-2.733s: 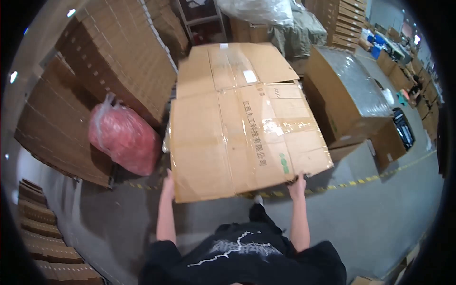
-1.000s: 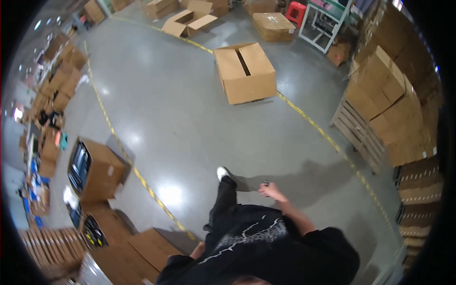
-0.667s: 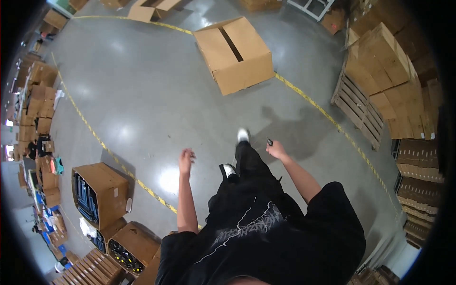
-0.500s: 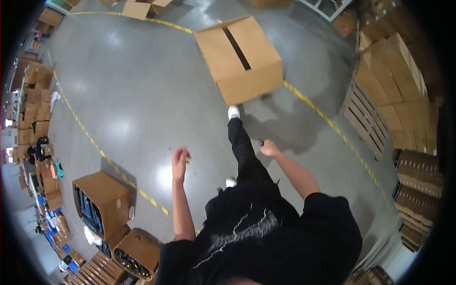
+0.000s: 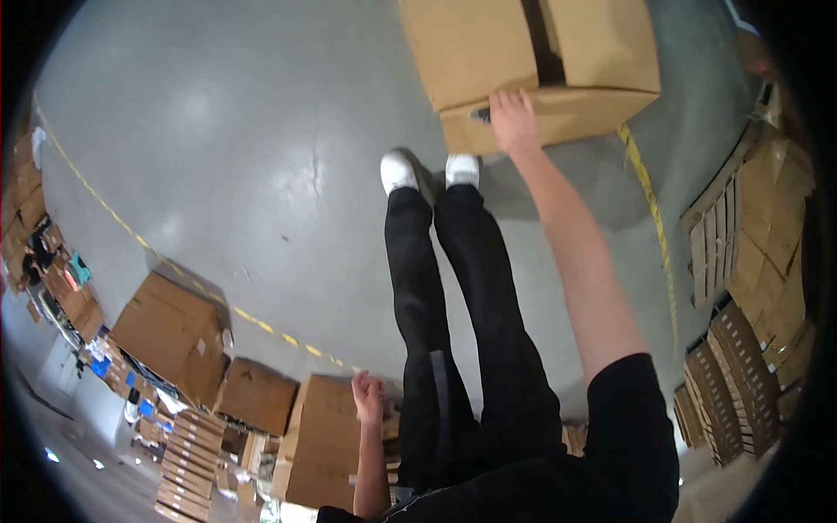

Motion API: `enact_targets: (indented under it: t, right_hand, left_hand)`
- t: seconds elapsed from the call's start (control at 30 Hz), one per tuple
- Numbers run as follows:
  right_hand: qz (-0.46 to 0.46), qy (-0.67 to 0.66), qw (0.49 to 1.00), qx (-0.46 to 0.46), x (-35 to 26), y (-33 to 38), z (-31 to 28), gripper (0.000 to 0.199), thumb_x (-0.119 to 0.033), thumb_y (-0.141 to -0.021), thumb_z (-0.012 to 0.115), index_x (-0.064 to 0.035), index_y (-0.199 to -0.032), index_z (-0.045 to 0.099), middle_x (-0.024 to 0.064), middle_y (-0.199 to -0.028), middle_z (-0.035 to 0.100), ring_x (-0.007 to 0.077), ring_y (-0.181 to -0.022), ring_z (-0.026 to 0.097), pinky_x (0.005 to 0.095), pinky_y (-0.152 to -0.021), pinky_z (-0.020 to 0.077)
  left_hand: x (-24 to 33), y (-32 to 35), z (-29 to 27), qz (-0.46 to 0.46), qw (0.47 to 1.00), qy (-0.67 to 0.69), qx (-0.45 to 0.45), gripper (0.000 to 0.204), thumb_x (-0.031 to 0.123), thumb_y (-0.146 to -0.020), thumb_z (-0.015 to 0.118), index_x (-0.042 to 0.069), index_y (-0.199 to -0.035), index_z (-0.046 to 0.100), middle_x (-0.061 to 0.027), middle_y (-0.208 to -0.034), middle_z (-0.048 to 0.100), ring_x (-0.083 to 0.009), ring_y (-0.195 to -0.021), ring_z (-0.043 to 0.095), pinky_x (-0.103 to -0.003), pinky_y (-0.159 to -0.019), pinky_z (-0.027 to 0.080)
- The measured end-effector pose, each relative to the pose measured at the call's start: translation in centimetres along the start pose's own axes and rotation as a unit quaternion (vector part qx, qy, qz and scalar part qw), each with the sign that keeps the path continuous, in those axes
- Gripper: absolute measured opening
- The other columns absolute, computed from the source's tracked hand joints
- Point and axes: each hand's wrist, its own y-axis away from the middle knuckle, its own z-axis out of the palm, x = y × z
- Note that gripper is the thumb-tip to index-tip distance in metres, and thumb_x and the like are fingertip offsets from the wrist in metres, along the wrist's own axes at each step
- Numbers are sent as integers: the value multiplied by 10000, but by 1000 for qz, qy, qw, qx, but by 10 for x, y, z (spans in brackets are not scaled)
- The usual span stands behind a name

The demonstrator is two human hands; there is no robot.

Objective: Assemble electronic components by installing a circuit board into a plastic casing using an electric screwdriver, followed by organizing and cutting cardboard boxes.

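Observation:
A large brown cardboard box [image 5: 475,48] stands on the floor in front of me, with a long dark gap between its top flaps. My right hand [image 5: 514,120] is closed at the box's near top edge. A small dark handheld tool [image 5: 480,115] pokes out from its fingers against the near side; its kind is too small to make out. Low and to the left, my left hand [image 5: 368,397] hangs beside my leg, away from the box. Its fingers are loosely bent and a little apart, with nothing seen in them.
Yellow floor tape [image 5: 649,196] runs past the box on the right, and another yellow line [image 5: 131,231] crosses on the left. Cartons [image 5: 170,327] stand at lower left. A wooden pallet [image 5: 715,244] leans at right near stacked cardboard [image 5: 772,235].
I have stepped up to the box, and both feet now stand beside it. My right hand has reached forward onto its near edge with the dark tool. My left hand has dropped back.

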Motion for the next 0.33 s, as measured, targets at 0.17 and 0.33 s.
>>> enact_targets:
  t: [0.17,0.33]
  right_hand:
    - [-109,-23,994,3,18,-19,-15,114,-110,-781,530,-88,-882,577,50,-876,587,209,-895,603,348,-813,466]
    - [-53,-232,970,54,-13,-50,-191,337,-174,-613,722,-125,-910,572,42,-882,593,222,-904,607,320,-780,482]
  left_hand:
    - [55,-16,34,3,999,43,-9,384,72,-896,489,44,-1244,331,-52,-818,551,-90,-619,505,-207,-500,402]
    - [104,-11,43,71,993,36,-87,418,94,-894,501,80,-1277,332,-61,-906,574,-140,-727,554,-288,-647,468]
